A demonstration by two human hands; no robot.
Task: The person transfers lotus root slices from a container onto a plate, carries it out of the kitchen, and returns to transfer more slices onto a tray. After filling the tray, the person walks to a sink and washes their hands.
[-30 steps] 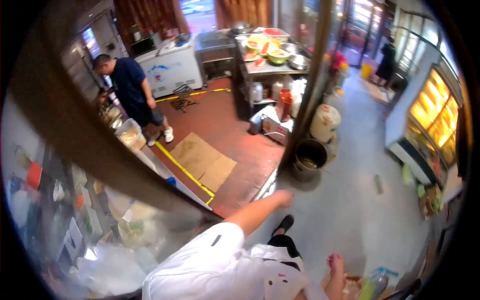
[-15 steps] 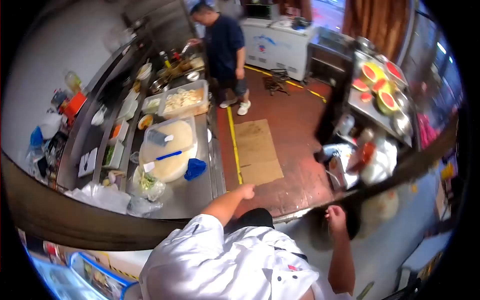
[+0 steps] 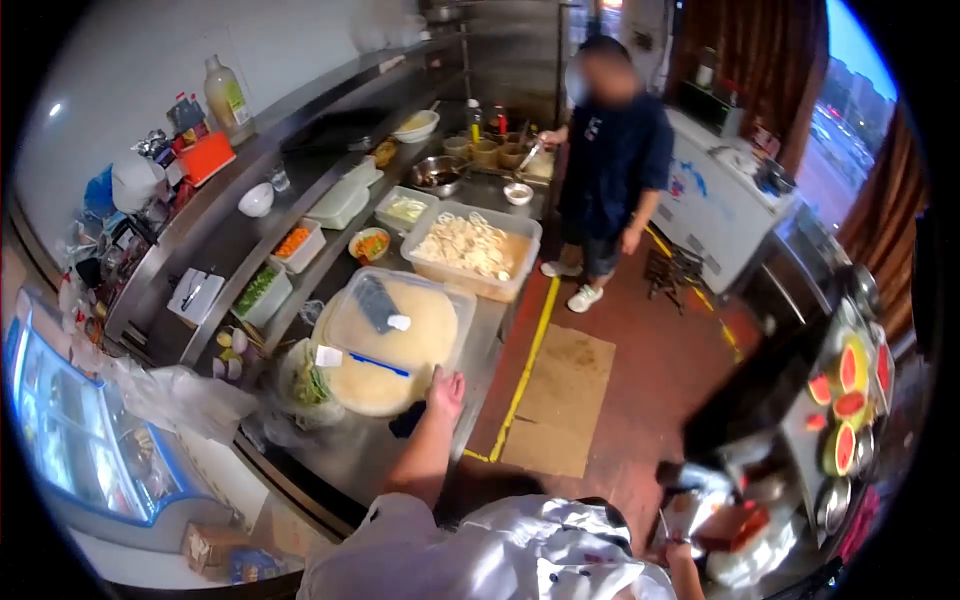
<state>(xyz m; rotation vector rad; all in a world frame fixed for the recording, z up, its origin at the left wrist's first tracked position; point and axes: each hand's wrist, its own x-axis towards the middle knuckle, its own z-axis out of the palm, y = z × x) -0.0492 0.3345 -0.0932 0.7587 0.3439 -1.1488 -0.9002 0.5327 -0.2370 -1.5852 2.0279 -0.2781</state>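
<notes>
My jacket (image 3: 470, 550): white, dark buttons (image 3: 588, 555). I log pen (image 3: 380, 365) blue, board (image 3: 365, 388) cream, cloth (image 3: 404, 421) dark blue, bench (image 3: 482, 345) silver-grey. Diced vegetable (image 3: 292, 242) orange; chopped greens (image 3: 257, 289) green. Floor (image 3: 645, 370) red-brown, tape (image 3: 526, 380) yellow, cardboard (image 3: 555, 405) tan, dark smudges. Co-worker's shirt (image 3: 620, 150) navy; freezer (image 3: 708, 212) white, blue-patterned.

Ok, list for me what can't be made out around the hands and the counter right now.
All in the head view:
- Right hand: small and blurred near the bottom edge; whether it holds anything can't be told.
- Dark blue item: partly hidden by the left forearm; what it is stays unclear.
- White label: any writing is too small to read.
- Metal pan: its contents are too small to identify.
</notes>
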